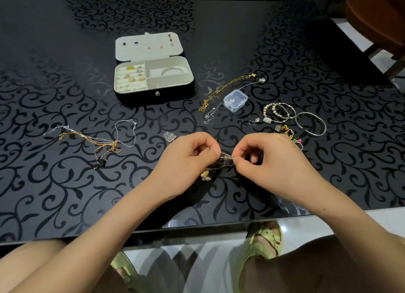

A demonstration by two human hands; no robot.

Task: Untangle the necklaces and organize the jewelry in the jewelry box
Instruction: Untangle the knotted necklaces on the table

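Note:
My left hand [190, 159] and my right hand [267, 159] pinch a tangle of thin gold chains [225, 159] between them, just above the table; a gold butterfly pendant [205, 175] dangles from it. The open jewelry box [153, 77], black outside and cream inside, stands beyond the hands with rings in its left slots, a bangle in the right compartment and studs on its lid. Another knot of gold and silver necklaces [96, 141] with a black pendant lies to the left. A gold chain [225, 91] lies stretched out right of the box.
The black patterned table [65, 183] also bears a small clear plastic case [235, 100], beaded bracelets [278, 112], a silver bangle [311, 123], coloured charms [291, 134], a drop earring [255, 121] and a pale pendant [169, 136]. A chair [377, 14] stands far right.

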